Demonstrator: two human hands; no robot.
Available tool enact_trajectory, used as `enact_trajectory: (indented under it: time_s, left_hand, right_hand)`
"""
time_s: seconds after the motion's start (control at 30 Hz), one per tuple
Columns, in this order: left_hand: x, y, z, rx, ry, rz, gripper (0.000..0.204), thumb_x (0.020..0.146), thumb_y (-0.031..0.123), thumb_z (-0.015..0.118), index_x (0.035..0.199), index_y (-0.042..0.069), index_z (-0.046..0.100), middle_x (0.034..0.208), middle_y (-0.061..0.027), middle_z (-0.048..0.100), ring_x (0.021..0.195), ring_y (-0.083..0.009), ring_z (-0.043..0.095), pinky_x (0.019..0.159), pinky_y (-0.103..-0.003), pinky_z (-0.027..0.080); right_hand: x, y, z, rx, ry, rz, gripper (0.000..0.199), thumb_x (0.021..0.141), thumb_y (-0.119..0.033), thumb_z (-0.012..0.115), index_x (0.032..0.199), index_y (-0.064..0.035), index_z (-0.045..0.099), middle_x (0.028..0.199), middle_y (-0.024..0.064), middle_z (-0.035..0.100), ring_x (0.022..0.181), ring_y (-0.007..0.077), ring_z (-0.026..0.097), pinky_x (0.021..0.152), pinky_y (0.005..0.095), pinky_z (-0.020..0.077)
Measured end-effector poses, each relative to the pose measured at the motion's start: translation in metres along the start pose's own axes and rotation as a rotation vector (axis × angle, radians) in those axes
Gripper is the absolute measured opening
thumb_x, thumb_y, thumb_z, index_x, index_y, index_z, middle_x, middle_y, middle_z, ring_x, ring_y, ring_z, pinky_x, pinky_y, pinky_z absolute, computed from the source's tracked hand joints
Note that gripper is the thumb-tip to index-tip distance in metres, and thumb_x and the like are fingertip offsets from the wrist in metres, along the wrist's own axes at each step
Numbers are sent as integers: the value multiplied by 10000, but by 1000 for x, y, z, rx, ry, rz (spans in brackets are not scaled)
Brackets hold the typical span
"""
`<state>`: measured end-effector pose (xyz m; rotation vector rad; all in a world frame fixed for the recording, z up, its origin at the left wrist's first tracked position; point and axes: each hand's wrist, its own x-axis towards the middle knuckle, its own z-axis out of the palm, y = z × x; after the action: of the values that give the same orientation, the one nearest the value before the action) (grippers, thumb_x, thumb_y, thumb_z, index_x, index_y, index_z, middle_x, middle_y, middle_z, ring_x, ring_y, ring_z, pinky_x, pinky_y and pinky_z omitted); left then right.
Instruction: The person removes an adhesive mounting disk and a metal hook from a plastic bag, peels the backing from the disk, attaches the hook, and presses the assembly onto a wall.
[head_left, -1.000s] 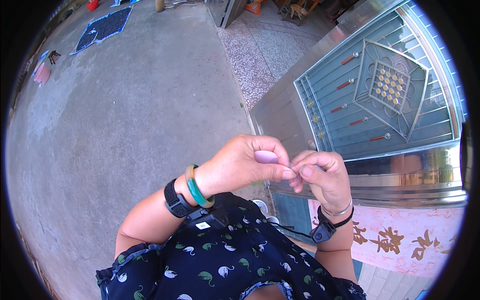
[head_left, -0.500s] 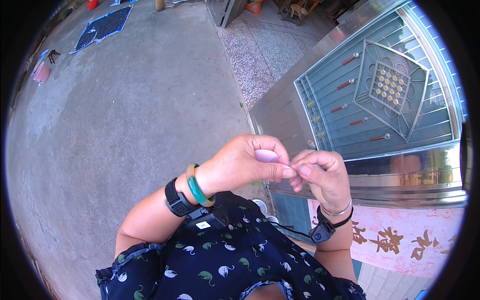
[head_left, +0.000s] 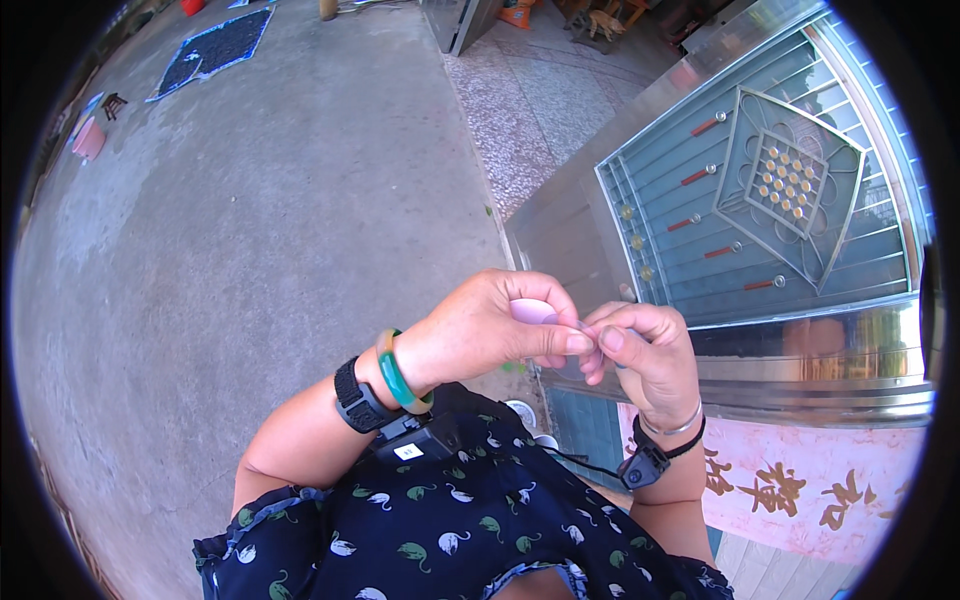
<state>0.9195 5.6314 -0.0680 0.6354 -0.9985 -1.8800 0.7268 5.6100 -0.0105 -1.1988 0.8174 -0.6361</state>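
In front of my chest, my left hand [head_left: 500,325] is closed around a small pale pink thing with a rounded edge [head_left: 533,311]; its kind cannot be made out. Thumb and forefinger of that hand pinch at its near side. My right hand [head_left: 645,350] is closed too, thumb against fingers, with its fingertips touching those of the left. Something thin and see-through seems to lie between the fingertips, mostly hidden by them. A green and amber bangle [head_left: 395,372] circles my left wrist, and a black strap with a small device [head_left: 645,465] is on my right.
At the right stands a metal door [head_left: 725,200] with bars and a diamond ornament, beside a pink banner [head_left: 770,490]. Concrete floor [head_left: 270,220] stretches left. Farther off are a pink bucket [head_left: 89,138], a small stool [head_left: 113,106] and a dark spread mat [head_left: 215,52].
Both hands keep the same pinch at nearly the same spot. The background has shifted slightly right and down in the picture.
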Motion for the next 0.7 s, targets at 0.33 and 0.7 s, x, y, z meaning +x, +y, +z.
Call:
enact_trajectory:
  time_s: [0.33, 0.7]
  left_hand:
    - [2, 4, -6, -53, 25, -30, 133, 813, 146, 680, 860, 40, 614, 797, -28, 635, 723, -90, 607, 662, -214, 499]
    - [4, 5, -7, -137, 73, -44, 128, 801, 125, 684, 858, 32, 616, 808, -52, 644, 718, -128, 615, 683, -250, 503]
  right_hand:
    - [10, 0, 2, -2, -10, -33, 145, 856, -67, 587, 906, 55, 649, 842, 133, 637, 697, 147, 610, 596, 241, 523]
    - [18, 2, 10, -29, 67, -54, 133, 866, -47, 550, 885, 62, 624, 747, 99, 616, 617, 129, 594, 553, 240, 514]
